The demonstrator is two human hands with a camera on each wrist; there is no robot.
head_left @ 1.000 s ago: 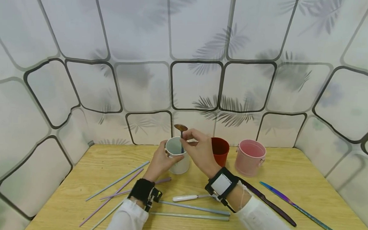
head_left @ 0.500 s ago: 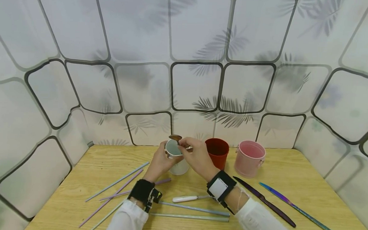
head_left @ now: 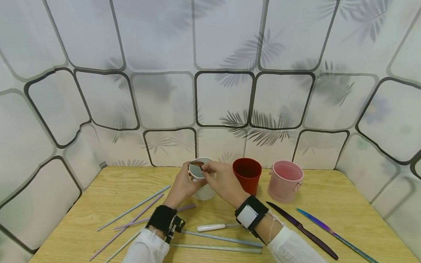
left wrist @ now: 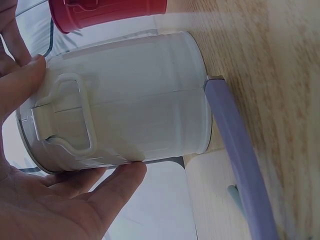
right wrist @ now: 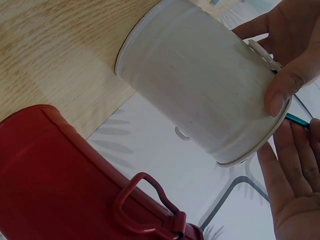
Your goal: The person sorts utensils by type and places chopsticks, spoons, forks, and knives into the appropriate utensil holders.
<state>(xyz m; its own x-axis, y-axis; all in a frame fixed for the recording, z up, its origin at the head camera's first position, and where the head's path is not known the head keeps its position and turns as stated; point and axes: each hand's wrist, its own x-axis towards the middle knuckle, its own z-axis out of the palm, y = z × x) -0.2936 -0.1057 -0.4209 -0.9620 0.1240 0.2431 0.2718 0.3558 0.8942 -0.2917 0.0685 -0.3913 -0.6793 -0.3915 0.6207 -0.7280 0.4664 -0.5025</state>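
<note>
My left hand point(head_left: 181, 187) grips the small white bucket point(head_left: 205, 193) near its rim, thumb on the near side and fingers round the far side. The bucket stands upright on the table, its side handle point(left wrist: 87, 117) showing in the left wrist view. Over its mouth, my right hand point(head_left: 226, 183) pinches a spoon point(head_left: 196, 163) by the handle, just under the bowl. The bowl is uppermost, leaning left at rim height. A teal stretch of spoon handle point(right wrist: 297, 120) shows at the rim in the right wrist view; its lower end is hidden in the bucket.
A red bucket point(head_left: 247, 175) and a pink bucket point(head_left: 285, 181) stand to the right. Two table knives, one dark point(head_left: 302, 229) and one iridescent point(head_left: 342, 238), lie at right. A white-handled utensil point(head_left: 212, 227) and several coloured straws point(head_left: 134, 208) lie nearer and left.
The right hand has lowered the spoon into the white bucket and tipped its bowl leftward, from well above the rim to rim height. The left hand keeps its grip.
</note>
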